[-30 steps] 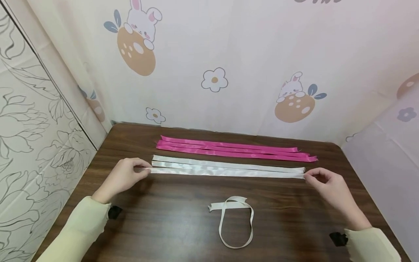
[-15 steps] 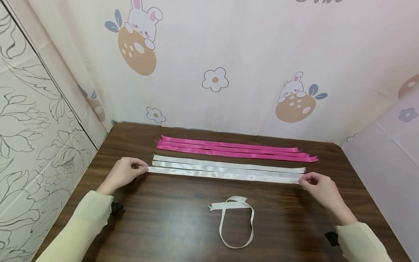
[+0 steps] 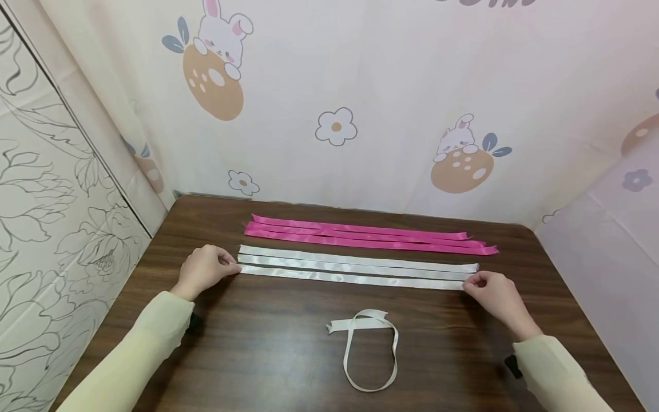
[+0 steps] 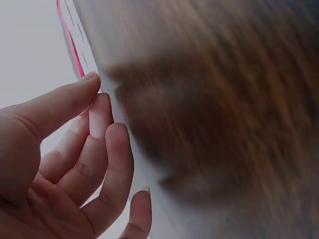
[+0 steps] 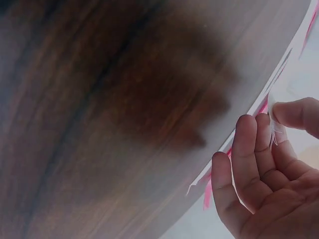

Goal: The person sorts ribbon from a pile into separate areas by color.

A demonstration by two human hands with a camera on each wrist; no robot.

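Note:
A white satin ribbon (image 3: 340, 278) stretches nearly straight across the table between my hands. My left hand (image 3: 205, 272) pinches its left end with thumb and fingertip. At the other end, my right hand (image 3: 495, 296) pinches the ribbon; frayed threads (image 5: 273, 134) stick out past the thumb in the right wrist view. Just behind it, two more white ribbons (image 3: 355, 258) lie side by side. In the left wrist view, the left hand (image 4: 84, 159) has its other fingers loosely bent, and the pinched ribbon end is mostly hidden.
Several pink ribbons (image 3: 360, 242) lie in a row farther back on the brown wooden table (image 3: 257, 343). A cream ribbon (image 3: 368, 324) rests in a loose loop nearer the front. Behind the table hangs a printed curtain (image 3: 288, 86); another patterned sheet (image 3: 46, 171) borders the left.
The held white ribbon has come toward the front, opening a narrow gap from the other white ribbons. My right hand has moved leftward and slightly nearer; the left briefly shifted left, then back right.

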